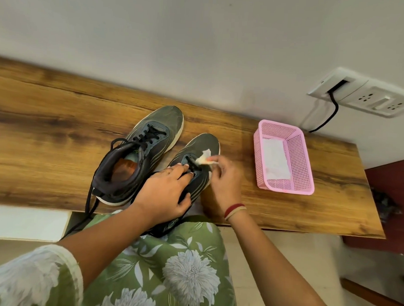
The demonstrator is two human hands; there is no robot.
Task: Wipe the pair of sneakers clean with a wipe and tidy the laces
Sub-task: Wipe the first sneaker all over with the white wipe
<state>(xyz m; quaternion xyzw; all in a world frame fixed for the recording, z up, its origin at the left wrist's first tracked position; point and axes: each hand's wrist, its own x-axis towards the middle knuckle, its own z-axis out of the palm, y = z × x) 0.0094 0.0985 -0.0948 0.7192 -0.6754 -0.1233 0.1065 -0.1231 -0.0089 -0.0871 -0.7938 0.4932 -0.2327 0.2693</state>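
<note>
Two dark grey sneakers with pale soles stand on a wooden shelf [60, 129], toes toward the wall. The left sneaker [151, 132] is untouched, and its black laces hang over the shelf's front edge. My left hand [165, 192] presses down on the middle of the right sneaker [201, 146], fingers at the laces. My right hand [223, 176] pinches a small crumpled white wipe [204, 158] against the right sneaker's upper, just past the laces. The heel of the right sneaker is hidden under my left hand.
A pink mesh basket [297, 156] with a white sheet in its bottom stands on the shelf to the right of the sneakers. A wall socket plate [363, 94] with a black cable [330, 113] is above it. The wall runs right behind the shelf.
</note>
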